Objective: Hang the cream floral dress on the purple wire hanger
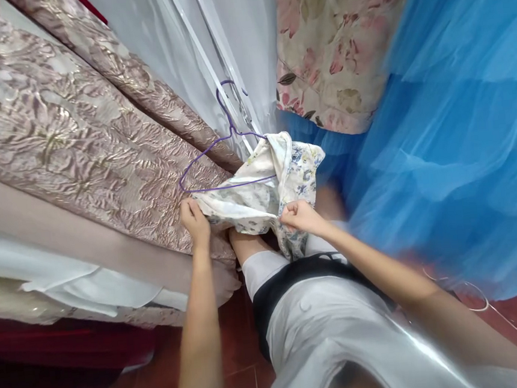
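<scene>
A white garment with a blue and yellow floral print (304, 166) hangs partly on a purple hanger (201, 160). Its right side covers the hanger's right shoulder, while the hanger's left shoulder is bare. My left hand (195, 219) is closed on the garment's left edge, just below the hanger's left corner. With fingers pinched, my right hand (300, 216) grips the same cloth at its lower right. Between both hands the fabric edge is stretched out. The hanger's hook is up by a white rail, and I cannot tell whether it is hooked on anything.
Pinkish metallic brocade cloth (77, 143) hangs close along the left. White metal bars (203, 48) run behind the hanger. A pink floral fabric (323, 55) and blue tulle (453, 141) hang on the right. Red tiled floor (235, 347) and a white hanger (476, 297) show below.
</scene>
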### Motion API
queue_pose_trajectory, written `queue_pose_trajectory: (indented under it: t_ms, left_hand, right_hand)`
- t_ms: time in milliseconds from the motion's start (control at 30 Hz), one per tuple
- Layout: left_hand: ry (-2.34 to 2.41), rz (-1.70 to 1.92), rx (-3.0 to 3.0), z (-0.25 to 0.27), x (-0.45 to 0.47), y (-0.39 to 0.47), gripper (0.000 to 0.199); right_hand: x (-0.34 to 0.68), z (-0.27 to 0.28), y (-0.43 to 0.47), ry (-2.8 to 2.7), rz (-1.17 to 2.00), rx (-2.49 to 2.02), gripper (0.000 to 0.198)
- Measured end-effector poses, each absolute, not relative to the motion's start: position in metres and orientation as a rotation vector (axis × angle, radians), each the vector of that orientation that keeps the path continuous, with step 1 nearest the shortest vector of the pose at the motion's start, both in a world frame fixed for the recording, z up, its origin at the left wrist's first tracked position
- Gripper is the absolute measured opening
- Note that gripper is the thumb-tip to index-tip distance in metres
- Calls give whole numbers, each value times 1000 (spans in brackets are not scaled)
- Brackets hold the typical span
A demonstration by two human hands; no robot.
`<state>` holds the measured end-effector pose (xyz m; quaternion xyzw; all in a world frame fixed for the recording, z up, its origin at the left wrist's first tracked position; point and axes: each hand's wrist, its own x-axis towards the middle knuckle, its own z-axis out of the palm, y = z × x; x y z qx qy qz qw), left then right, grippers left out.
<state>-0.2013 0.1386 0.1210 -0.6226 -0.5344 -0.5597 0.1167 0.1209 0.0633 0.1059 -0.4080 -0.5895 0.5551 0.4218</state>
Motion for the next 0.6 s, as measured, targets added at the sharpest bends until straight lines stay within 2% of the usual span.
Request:
queue_pose_trajectory:
  t_ms: [167, 300, 367, 433, 500, 600]
  left_hand:
    - [-1634, -1659, -2061, 84, -138, 110, 41]
    - [-1517, -1678, -2364, 102, -81, 87, 40]
    - [-1412, -1630, -2580, 118, -58, 81, 39]
    - [-1362, -1567, -2798, 129, -43, 80, 39]
    - [-1365, -1571, -3027, 129, -37, 80, 46]
    - [-1291, -1569, -3448, 108, -37, 70, 69]
  right_hand:
    - [137, 82, 63, -1683, 1340, -1122, 20]
    - [138, 89, 59, -1750, 1217, -968, 40]
    - [133, 99, 56, -1741, 1300, -836, 48]
    - [129, 110, 54, -1755, 1429, -752, 45]
    - [133, 123, 52, -1806, 1493, -745, 39]
    - [154, 143, 48, -1877, 1497, -804, 33]
